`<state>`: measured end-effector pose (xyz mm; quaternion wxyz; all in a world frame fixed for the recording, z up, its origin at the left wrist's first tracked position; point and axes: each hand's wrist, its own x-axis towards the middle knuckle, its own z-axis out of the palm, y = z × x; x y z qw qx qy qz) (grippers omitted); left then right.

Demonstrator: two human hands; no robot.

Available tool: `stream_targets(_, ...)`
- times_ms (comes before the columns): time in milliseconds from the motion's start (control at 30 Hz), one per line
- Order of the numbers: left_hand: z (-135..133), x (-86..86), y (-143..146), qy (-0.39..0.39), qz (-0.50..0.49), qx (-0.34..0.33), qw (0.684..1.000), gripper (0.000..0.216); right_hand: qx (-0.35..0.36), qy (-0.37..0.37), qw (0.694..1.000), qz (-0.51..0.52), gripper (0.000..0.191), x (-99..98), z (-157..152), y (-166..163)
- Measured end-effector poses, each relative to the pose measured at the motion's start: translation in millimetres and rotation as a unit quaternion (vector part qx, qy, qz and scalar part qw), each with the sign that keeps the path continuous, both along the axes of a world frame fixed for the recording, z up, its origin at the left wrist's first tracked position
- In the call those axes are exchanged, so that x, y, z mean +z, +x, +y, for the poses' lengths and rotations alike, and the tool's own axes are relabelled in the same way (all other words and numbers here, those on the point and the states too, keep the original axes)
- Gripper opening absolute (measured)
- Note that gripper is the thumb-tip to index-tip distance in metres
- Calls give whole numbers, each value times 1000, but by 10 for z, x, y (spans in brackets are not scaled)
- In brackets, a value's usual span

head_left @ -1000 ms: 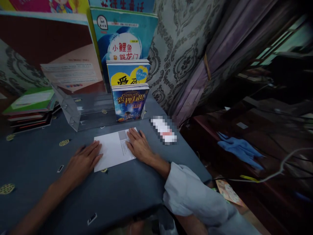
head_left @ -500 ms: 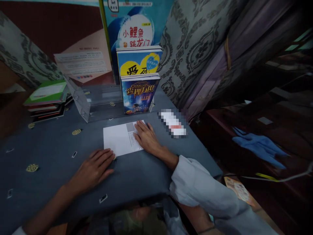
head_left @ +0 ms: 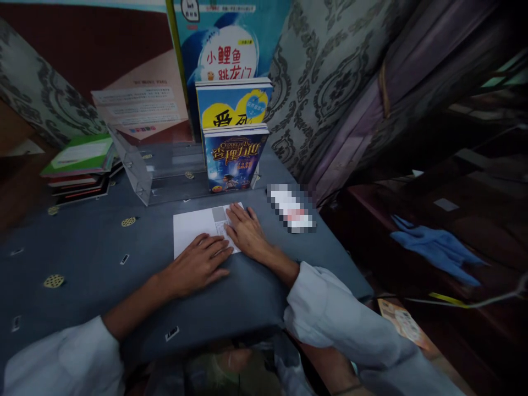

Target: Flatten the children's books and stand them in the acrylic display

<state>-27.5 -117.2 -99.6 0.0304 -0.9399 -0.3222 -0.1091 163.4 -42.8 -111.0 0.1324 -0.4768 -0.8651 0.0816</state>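
Now | hands spread flat on white paper | upright books behind | stacked books left

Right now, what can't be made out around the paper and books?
All in the head view:
- White paper: near edge partly hidden by the left hand, right part by the right hand; its fine print is too small.
- Object right of the paper: pixelated.
- Teal book: top cut off by the upper edge.
- Yellow-heart book: lower cover hidden by the dark-blue book.

Teal book: 小鲤鱼跳龙门 | yellow-blue book: 爱 | navy book: 查理九世
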Motion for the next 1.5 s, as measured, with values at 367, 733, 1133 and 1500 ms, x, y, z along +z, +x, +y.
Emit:
stream_targets(367, 139, -84, -10, -74, -62, 22, 995, 40, -32, 10, 999, -6, 51, -28, -10, 215)
stream_targets(733, 145, -114, -13, -64, -63, 22, 996, 39, 7, 62, 998, -1, 47, -92, -726, 501)
stream_targets(1133, 162, -103, -77, -72, -103, 40, 991, 39, 55, 30, 998, 2, 46, 80, -1391, 245)
stream_targets(1500, 202, -126, -177, -65, -109, 59, 990, 38, 231, -57, 970, 46, 37, 313, -1335, -207)
